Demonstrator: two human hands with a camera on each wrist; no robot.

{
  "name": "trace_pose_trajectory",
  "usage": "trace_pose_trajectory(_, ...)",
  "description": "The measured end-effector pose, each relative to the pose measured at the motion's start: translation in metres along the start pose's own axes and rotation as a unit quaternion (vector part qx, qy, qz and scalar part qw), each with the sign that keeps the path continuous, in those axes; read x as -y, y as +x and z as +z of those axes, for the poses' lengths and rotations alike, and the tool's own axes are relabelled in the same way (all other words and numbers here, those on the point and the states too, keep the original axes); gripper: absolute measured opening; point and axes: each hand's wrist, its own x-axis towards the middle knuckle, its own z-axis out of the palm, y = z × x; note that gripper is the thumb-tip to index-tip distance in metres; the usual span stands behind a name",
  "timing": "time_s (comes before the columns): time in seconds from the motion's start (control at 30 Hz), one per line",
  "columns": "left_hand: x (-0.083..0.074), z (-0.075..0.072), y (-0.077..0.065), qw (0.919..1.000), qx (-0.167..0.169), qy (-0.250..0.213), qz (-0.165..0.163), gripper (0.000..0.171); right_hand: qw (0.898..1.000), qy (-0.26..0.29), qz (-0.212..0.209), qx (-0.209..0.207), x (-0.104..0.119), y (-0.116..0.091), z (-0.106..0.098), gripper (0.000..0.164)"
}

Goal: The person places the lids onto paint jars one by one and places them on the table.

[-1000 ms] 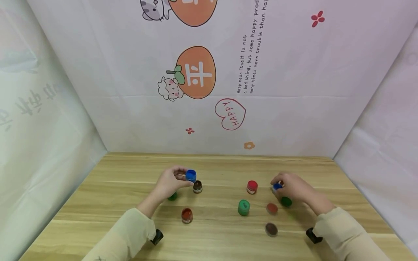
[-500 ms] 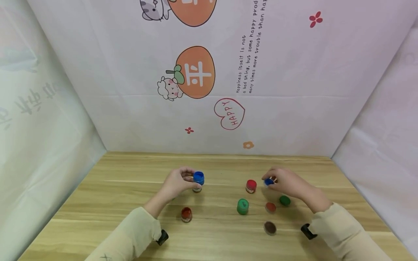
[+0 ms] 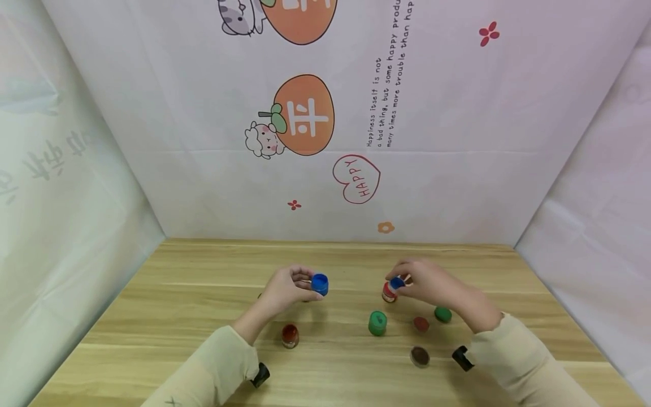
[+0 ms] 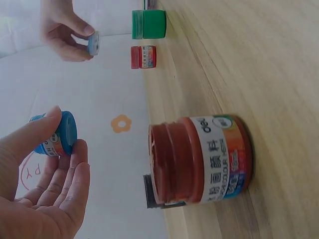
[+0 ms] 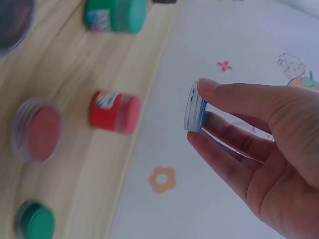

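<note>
My left hand (image 3: 287,291) holds an uncapped jar of blue paint (image 3: 320,284) above the table, thumb on one side and fingers on the other. In the left wrist view this blue jar (image 4: 60,134) shows its printed label. Between thumb and fingertips, my right hand (image 3: 432,282) pinches a clear-rimmed jar lid (image 3: 396,283) with a blue inner face. The right wrist view shows the lid (image 5: 194,107) edge-on. Jar and lid are apart, with a gap between the hands. Below the right hand stands a red paint jar (image 3: 389,292), partly covered by the lid.
An open reddish-brown paint jar (image 3: 290,335) stands front left. A green jar (image 3: 378,323) is in the middle. Loose lids lie at right: reddish-brown (image 3: 421,324), green (image 3: 443,314) and dark brown (image 3: 420,356). My left hand mostly hides other jars. A white sheet (image 3: 432,192) hangs behind.
The left hand has carried the blue jar rightward. The right hand has lifted the blue lid and brought it leftward, over the red jar. The gap between the hands has narrowed.
</note>
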Motion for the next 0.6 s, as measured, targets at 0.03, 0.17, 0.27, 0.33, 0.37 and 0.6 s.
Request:
trace_pose_trajectory(0.03, -0.001, 0.001, 0.0, 1.0, 0.003, -0.001, 0.001, 0.041, 1.0, -0.001, -0.007, 0.0, 0.003, 0.002, 0.0, 0.025)
trace_pose_trajectory(0.17, -0.001, 0.005, 0.0, 0.9999, 0.011, -0.007, 0.005, 0.041, 1.0, 0.009, -0.026, 0.002, 0.018, 0.009, -0.002, 0.025)
trace_pose_trajectory(0.27, 0.0, 0.007, 0.001, 0.9998, 0.015, -0.009, 0.004, 0.04, 0.999, 0.014, -0.039, 0.004, 0.028, 0.014, -0.003, 0.026)
trace_pose_trajectory(0.33, 0.001, 0.009, 0.001, 0.9998, 0.018, -0.009, 0.004, 0.04, 0.999, 0.019, -0.046, 0.005, 0.034, 0.016, -0.003, 0.026)
trace_pose_trajectory(0.37, 0.001, 0.01, 0.001, 0.9997, 0.02, -0.01, 0.005, 0.04, 0.999, 0.023, -0.049, 0.005, 0.036, 0.018, -0.002, 0.027)
trace_pose_trajectory(0.6, 0.0, 0.013, 0.001, 0.9995, 0.028, -0.005, 0.012, 0.04, 0.995, 0.074, -0.068, 0.01, 0.044, 0.025, 0.003, 0.025)
